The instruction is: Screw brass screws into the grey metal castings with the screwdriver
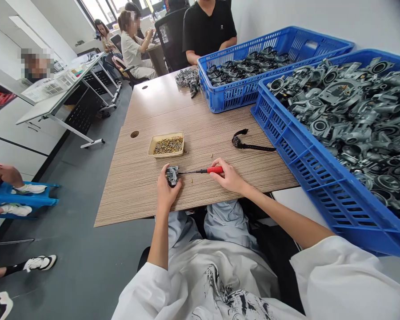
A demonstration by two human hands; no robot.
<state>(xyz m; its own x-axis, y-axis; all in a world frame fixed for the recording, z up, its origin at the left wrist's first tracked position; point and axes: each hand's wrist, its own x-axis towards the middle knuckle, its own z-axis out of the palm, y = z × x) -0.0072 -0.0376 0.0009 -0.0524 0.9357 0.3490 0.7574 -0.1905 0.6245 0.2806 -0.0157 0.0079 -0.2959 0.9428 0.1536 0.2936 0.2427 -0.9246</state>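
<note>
My left hand (167, 188) grips a small grey metal carburetor body (172, 176) above the near part of the table. In my right hand (229, 176) is a screwdriver with a red handle (215, 170), held level between thumb and fingers. Its dark shaft points left, and the tip meets the right side of the carburetor body; the exact contact spot is too small to make out. A small brass piece (192, 180) lies on the wood just below the shaft, and another brass piece (211, 155) lies above the handle. Beyond my left hand stands a cream tray (150, 151) of small brass and silver pieces.
A black wristwatch (237, 141) lies on the wooden table (126, 191). Two blue crates fill the right side: the near crate (296, 164) heaped with grey castings, the far crate (216, 100) with darker ones. More metal parts (187, 78) sit at the back. A person in black (209, 29) sits opposite.
</note>
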